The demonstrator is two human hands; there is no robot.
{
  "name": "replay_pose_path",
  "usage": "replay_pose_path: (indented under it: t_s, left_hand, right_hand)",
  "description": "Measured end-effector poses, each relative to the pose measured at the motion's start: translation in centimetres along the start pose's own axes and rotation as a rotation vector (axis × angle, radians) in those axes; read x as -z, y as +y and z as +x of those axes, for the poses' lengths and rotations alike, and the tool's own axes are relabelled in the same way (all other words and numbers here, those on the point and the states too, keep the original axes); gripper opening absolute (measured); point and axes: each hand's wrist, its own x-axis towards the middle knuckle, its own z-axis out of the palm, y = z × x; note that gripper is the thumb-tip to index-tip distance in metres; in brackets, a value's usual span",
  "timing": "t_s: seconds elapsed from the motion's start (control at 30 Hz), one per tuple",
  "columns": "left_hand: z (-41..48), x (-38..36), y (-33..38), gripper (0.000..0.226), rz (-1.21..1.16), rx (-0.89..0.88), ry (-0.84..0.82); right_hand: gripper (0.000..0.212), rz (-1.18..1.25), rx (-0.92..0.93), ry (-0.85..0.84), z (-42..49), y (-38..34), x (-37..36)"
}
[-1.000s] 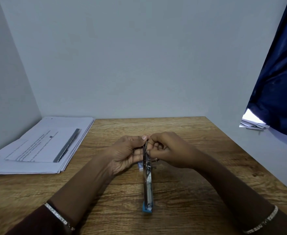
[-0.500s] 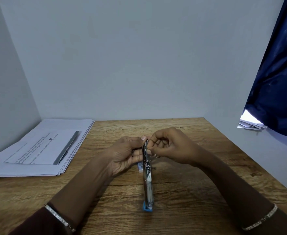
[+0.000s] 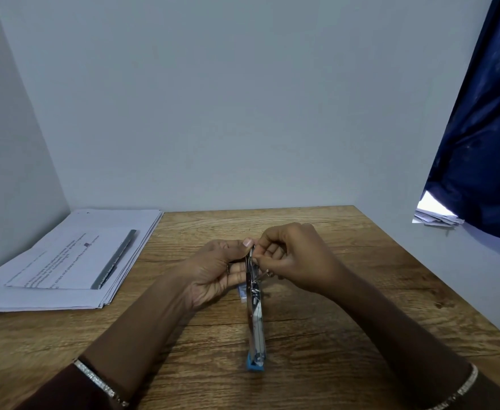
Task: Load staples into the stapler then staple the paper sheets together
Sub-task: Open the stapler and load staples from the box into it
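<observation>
A metal stapler (image 3: 256, 321) with a blue base lies lengthwise on the wooden table (image 3: 346, 321), its blue end nearest me. My left hand (image 3: 213, 270) grips its far end from the left, thumb on top. My right hand (image 3: 296, 258) pinches the same far end from the right with its fingertips closed. Whether a staple strip is between them is hidden. A thin metal piece (image 3: 262, 276) sticks out beneath that hand. A stack of printed paper sheets (image 3: 65, 261) lies at the table's left.
A dark grey strip (image 3: 115, 258) rests on the paper stack. A small blue box edge (image 3: 241, 291) peeks out under my left hand. Walls close the left and back sides. A dark blue curtain (image 3: 485, 143) hangs at the right over more papers (image 3: 435, 217).
My right hand has lifted a little and shifted right at the stapler's far end, and a thin metal piece now shows below it. My left hand and the stapler stayed in place.
</observation>
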Motion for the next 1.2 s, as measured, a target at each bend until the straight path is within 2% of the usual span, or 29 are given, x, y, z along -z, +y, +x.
replay_pose_path:
  t_s: [0.1,0.2,0.4,0.67,0.83,1.0,1.2]
  left_hand:
    - [0.2,0.1,-0.1,0.022,-0.002,-0.007,-0.021]
    - [0.3,0.1,-0.2,0.02,-0.036,-0.003,-0.027]
    - [0.5,0.3,-0.1,0.033,-0.07,-0.003,-0.025]
    - [0.4,0.1,-0.2,0.05,-0.062,-0.009,0.011]
    - [0.2,-0.3,-0.2,0.036,-0.025,0.008,-0.009]
    - [0.0,-0.5,-0.1,0.045,-0.012,0.011,-0.019]
    - [-0.1,-0.7,-0.2,0.043,-0.021,0.01,-0.006]
  right_hand:
    - [0.009,0.099,-0.051,0.016,0.0,0.1,0.4]
    - [0.005,0.192,-0.108,-0.005,-0.1,0.1,0.8]
    - [0.005,0.277,-0.147,-0.016,-0.3,0.1,1.0]
    - [0.007,0.075,-0.043,0.047,-0.2,-0.4,1.0]
    - [0.007,0.033,-0.037,0.045,0.0,-0.6,1.0]
    - [0.013,0.027,-0.055,-0.001,0.2,-0.7,0.9]
    - [0.01,-0.004,-0.047,-0.064,0.2,-0.9,0.7]
